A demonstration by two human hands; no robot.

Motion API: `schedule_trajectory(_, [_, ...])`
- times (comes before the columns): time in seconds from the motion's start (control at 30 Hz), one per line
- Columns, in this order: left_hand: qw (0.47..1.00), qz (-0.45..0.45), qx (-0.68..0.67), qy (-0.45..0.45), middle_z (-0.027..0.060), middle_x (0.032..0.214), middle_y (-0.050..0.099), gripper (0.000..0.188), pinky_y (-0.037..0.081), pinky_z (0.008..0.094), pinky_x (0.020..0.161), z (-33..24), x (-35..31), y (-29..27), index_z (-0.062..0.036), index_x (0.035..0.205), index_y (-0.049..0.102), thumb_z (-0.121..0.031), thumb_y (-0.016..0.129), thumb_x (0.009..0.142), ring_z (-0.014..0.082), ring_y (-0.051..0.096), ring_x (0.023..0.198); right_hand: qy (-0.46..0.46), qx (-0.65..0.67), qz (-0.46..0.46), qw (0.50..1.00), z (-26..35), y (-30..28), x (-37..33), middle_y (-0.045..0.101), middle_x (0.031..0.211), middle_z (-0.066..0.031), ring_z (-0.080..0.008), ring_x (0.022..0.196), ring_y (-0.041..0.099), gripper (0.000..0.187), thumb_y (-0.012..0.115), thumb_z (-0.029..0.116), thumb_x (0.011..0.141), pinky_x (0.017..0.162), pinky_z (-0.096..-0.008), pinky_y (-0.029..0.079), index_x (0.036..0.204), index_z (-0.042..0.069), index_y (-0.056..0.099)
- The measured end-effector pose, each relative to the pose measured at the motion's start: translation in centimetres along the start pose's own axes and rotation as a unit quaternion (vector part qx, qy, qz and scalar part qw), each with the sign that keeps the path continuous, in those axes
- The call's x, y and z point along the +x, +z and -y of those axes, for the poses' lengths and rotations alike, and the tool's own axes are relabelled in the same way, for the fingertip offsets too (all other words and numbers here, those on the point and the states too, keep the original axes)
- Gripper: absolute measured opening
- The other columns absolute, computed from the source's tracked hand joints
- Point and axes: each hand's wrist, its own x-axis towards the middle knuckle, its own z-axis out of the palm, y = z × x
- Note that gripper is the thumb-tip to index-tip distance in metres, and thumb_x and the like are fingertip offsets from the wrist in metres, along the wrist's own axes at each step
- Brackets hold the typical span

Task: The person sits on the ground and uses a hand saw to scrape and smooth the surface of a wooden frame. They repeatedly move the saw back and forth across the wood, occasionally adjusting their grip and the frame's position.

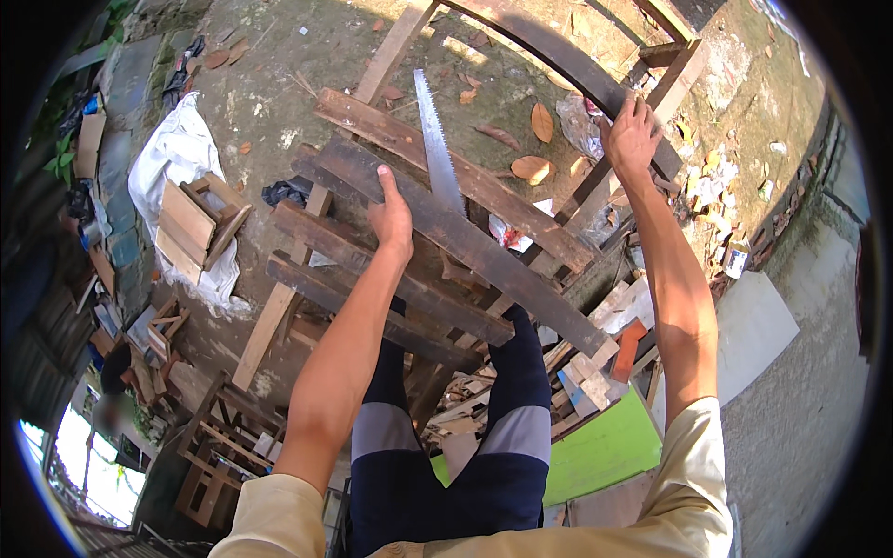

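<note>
My left hand (391, 219) grips a long dark wooden plank (465, 240), its thumb on top and its other fingers mostly hidden. That plank slants from upper left to lower right over other boards. My right hand (633, 139) is curled over a second dark plank (549, 54) at the far right, close to a wooden frame leg (679, 79). Between the hands, a hand saw (437, 149) points its bare toothed blade away from me; its handle is hidden behind the plank. A reddish-brown board (465, 177) lies just beyond my left hand.
More dark boards (400, 274) lie nearer my legs, across a wooden support (265, 335). At left, a small wooden piece (200, 223) sits on a white sack (177, 149). Offcuts (586, 381) and a green panel (605, 446) lie below right. A grey wall (791, 391) borders the right.
</note>
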Motion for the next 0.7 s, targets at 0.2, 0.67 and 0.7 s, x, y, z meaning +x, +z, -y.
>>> schedule_trajectory(0.2, [0.999,-0.012,-0.009,0.049,0.0257,0.151,0.043,0.111,0.033,0.041,0.114,0.8,0.7,-0.1,0.0178,0.144,0.035,-0.077,0.052,0.09,0.0331,0.044,0.138,-0.052,0.212,0.465,0.858,10.7,-1.5,-9.1,0.075,0.096,-0.0181,-0.0353,0.096,0.071,0.046,0.064,0.05,0.092,0.085,-0.0474,0.054,0.107,0.007,0.072])
schedule_trajectory(0.67, [0.995,-0.072,-0.069,-0.029,0.0267,0.153,0.037,0.121,0.028,0.0456,0.117,7.7,0.6,-12.7,0.0209,0.146,0.027,-0.082,0.049,0.087,0.0328,0.038,0.141,0.061,0.407,0.512,0.754,16.9,1.1,-18.4,0.073,0.104,-0.0187,-0.0259,0.097,0.069,0.05,0.08,0.036,0.086,0.086,-0.0394,0.051,0.119,0.0,0.068])
schedule_trajectory(0.7, [0.993,-0.074,-0.078,-0.041,0.0267,0.154,0.037,0.121,0.028,0.0452,0.117,8.2,0.7,-13.2,0.0207,0.147,0.026,-0.082,0.049,0.087,0.0327,0.038,0.142,0.042,0.4,0.511,0.759,17.3,1.0,-18.2,0.073,0.103,-0.019,-0.026,0.096,0.069,0.05,0.08,0.036,0.085,0.086,-0.0397,0.051,0.119,0.001,0.068])
